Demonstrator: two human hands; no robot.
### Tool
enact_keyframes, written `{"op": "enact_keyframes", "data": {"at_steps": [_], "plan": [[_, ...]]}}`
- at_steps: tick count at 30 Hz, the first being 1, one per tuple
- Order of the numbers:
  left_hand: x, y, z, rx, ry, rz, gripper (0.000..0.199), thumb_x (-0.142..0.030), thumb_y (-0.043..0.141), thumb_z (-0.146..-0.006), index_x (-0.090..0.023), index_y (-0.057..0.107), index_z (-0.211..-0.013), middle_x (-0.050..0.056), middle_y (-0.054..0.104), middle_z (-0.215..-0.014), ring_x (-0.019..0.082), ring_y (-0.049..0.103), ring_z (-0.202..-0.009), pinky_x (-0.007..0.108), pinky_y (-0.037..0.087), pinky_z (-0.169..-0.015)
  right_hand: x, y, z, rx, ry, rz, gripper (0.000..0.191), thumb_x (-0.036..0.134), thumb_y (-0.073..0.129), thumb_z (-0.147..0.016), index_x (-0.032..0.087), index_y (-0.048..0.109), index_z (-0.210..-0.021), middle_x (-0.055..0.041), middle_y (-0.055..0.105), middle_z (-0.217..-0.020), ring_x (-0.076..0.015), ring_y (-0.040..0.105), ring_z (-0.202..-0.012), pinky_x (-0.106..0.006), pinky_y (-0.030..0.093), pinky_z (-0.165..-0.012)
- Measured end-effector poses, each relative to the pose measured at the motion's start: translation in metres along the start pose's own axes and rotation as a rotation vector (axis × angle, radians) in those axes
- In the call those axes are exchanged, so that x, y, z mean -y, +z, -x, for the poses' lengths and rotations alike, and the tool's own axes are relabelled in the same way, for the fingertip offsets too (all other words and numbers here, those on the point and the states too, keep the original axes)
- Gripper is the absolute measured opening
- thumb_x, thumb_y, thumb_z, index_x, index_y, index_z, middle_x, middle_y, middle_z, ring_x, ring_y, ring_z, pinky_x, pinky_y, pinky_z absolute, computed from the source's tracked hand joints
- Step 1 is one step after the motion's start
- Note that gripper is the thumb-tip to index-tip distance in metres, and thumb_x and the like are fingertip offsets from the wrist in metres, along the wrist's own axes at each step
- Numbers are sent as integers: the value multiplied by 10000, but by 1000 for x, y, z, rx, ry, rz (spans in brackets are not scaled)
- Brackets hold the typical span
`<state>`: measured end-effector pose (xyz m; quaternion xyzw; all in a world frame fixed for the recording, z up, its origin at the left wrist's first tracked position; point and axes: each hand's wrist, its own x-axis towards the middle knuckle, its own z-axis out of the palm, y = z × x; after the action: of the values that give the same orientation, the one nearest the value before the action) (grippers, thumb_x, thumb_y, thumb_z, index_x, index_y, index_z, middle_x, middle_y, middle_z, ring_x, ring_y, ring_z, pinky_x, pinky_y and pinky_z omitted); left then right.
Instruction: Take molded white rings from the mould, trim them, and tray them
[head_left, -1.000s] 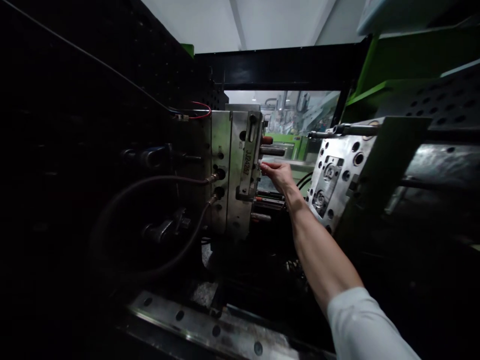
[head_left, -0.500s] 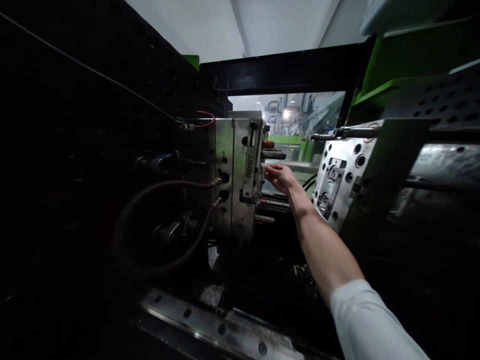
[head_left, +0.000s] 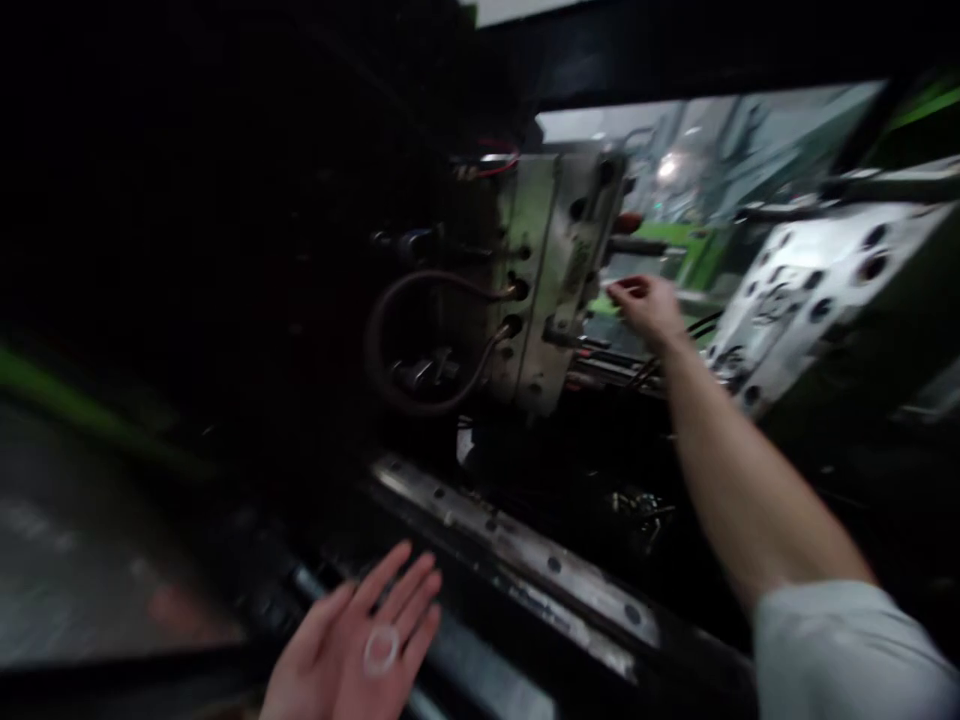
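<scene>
The open left hand cradles a clear ring on its palm, while the half-curled right hand hovers empty beside the steel injection mold.

1. We count two hands of the person's own: the left hand and the right hand.
2. We count one transparent ring.
3. We count two injection mold halves: the mold half with the hose and the mold half opposite it.
4. We count one looped hose.
5. We count two hose fittings.
6. We count one steel rail.
7. We count one white sleeve.
</scene>
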<state>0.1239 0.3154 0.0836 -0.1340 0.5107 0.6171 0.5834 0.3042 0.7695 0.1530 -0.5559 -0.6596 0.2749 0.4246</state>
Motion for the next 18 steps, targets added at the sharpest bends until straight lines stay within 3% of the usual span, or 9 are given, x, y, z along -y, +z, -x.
{"op": "enact_keyframes", "data": {"at_steps": [1,2,5,7,8,9,12,15,18], "plan": [[-6,8,4,17,55,33,518,-389,463,-833,-210,582,-1303,141,635,-1368,239,678,-1246,609,453,-1290,10,-12,18,-55,-55,180,320,298,715,-845,85,719,-1083,-58,657,-867,-5,453,-597,-197,340,-603],[-11,14,8,53,69,73,512,-442,476,-842,-237,595,-1296,118,626,-1388,231,651,-1299,602,354,-1363,22,-24,41,-29,-95,193,338,321,706,-855,111,725,-1119,-73,675,-938,-7,486,-635,-195,370,-623],[-23,22,20,218,84,185,531,-560,485,-844,-251,631,-1250,100,613,-1411,222,607,-1363,558,240,-1420,65,-57,143,72,-236,190,296,397,740,-829,147,747,-986,-59,659,-807,-11,496,-592,-159,362,-543],[-27,20,29,302,136,223,562,-604,487,-837,-239,636,-1238,108,603,-1421,233,587,-1388,563,211,-1426,93,-64,230,364,-460,115,282,471,739,-825,196,736,-887,-13,645,-741,-27,545,-565,-116,369,-456],[-27,18,34,329,169,237,576,-620,484,-834,-233,637,-1232,114,601,-1421,239,583,-1392,574,200,-1425,105,-61,273,542,-544,88,213,442,711,-861,232,730,-893,14,649,-760,-24,577,-598,-98,439,-503],[-28,15,38,350,199,251,590,-635,473,-831,-226,639,-1223,121,604,-1416,242,583,-1391,584,188,-1425,115,-54,313,661,-509,74,145,381,687,-884,243,723,-910,25,652,-785,-23,591,-623,-97,455,-515],[-27,3,50,392,284,275,629,-668,414,-829,-218,638,-1207,125,614,-1401,249,588,-1382,616,162,-1418,134,-16,402,742,-348,-3,125,314,609,-940,240,708,-959,36,649,-814,1,583,-659,-95,471,-581],[-27,-10,61,397,342,242,669,-682,364,-826,-223,627,-1235,115,613,-1403,274,571,-1399,607,256,-1382,140,20,444,672,-253,-60,141,343,619,-939,262,687,-1032,63,659,-895,11,600,-745,-99,496,-682],[-29,-25,72,403,336,226,683,-680,353,-826,-218,615,-1254,117,616,-1395,270,585,-1383,393,543,-1182,141,38,461,618,-379,27,147,329,577,-970,267,680,-1055,64,656,-966,3,603,-805,-130,511,-763]]}}
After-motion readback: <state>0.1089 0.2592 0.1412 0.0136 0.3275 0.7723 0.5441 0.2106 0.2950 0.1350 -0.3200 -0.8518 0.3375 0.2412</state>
